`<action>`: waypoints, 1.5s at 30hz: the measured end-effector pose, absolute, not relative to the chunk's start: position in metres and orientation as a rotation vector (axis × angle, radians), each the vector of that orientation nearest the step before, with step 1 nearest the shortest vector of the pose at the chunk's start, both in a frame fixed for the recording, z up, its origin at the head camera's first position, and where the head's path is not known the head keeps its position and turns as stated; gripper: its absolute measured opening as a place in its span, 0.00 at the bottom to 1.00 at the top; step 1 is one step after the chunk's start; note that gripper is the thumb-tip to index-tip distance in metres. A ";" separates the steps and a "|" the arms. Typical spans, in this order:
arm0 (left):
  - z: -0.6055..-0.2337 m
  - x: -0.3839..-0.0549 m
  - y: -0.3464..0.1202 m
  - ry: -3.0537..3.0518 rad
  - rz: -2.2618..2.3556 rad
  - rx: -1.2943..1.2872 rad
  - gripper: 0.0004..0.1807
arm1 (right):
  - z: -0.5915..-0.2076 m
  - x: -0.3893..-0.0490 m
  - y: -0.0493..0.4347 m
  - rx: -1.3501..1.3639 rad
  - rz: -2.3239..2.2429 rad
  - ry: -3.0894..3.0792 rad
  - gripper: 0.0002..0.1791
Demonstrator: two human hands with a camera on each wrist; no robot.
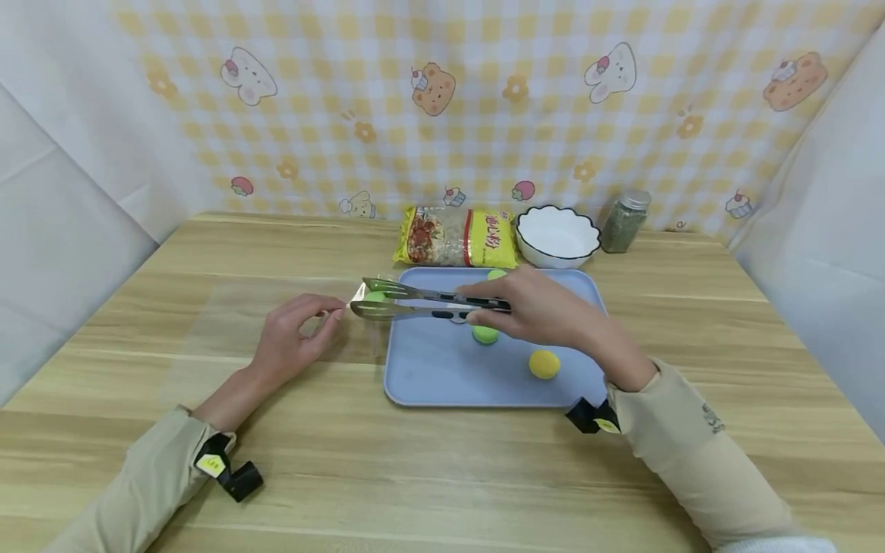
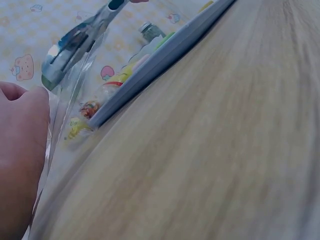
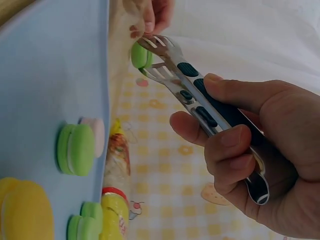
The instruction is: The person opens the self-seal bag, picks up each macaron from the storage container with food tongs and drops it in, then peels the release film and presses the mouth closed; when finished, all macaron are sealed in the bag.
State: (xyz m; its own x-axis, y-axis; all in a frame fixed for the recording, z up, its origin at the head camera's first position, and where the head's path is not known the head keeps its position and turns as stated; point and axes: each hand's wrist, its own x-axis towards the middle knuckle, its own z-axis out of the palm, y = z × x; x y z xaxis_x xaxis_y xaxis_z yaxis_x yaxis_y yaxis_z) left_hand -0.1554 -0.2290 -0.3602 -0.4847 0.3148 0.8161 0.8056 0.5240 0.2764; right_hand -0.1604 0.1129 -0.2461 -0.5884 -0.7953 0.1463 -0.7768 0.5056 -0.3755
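Note:
My right hand (image 1: pixel 535 303) grips metal tongs (image 3: pixel 172 82) with dark grip pads. A green macaron (image 3: pixel 142 55) is held between the tong tips, beyond the tray's left edge. My left hand (image 1: pixel 299 334) pinches the edge of a clear plastic bag (image 1: pixel 221 322), whose mouth is right by the tong tips. Most of the bag stretches over the table to the left. On the blue tray (image 1: pixel 442 380) sit a yellow macaron (image 1: pixel 544 364), a green macaron (image 3: pixel 76 149), a pale pink macaron (image 3: pixel 94 134) and, at the back edge, green ones (image 3: pixel 85 222).
Behind the tray lies a yellow food packet (image 1: pixel 456 236). Beside it stand a white scalloped bowl (image 1: pixel 558 236) and a glass jar (image 1: pixel 625 221) of dried herbs. A checked curtain (image 1: pixel 484 107) hangs behind the wooden table (image 1: pixel 449 476).

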 end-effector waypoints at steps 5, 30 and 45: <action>-0.359 -0.156 -0.229 -2.026 -0.874 -0.900 0.09 | -0.250 -0.162 0.108 -1.403 -0.590 2.669 0.19; -0.356 -0.152 -0.226 -2.007 -0.938 -0.899 0.11 | -0.238 -0.158 0.103 -1.268 -0.601 2.702 0.19; -0.348 -0.149 -0.220 -2.005 -1.046 -0.733 0.11 | -0.268 -0.148 0.075 -1.284 -0.570 2.741 0.19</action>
State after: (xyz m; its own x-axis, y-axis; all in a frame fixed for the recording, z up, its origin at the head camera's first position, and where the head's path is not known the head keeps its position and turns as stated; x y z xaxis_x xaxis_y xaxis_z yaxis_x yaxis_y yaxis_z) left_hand -0.1487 -0.2198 -0.3482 -0.5578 0.1429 0.8176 0.7523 0.5032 0.4252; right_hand -0.1483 0.0746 -0.2677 -0.6509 -0.7526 0.0998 -0.7300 0.5843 -0.3546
